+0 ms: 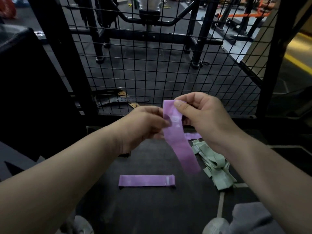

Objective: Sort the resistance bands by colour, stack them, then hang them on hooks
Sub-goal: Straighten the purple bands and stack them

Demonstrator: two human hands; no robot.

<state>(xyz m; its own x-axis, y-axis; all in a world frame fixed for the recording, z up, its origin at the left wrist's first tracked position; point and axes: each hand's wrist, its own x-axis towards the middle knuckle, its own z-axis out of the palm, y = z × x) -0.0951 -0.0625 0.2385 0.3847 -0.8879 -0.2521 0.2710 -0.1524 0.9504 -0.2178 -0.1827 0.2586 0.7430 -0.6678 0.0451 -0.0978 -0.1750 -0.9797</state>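
left hand [145, 127], right hand [204, 119] pinch limp purple band [181, 146]

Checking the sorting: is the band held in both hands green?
No, the held band is purple; the green bands lie on the floor.

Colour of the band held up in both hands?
The held band is light purple, matching the flat band lying below it. The head view shows it best.
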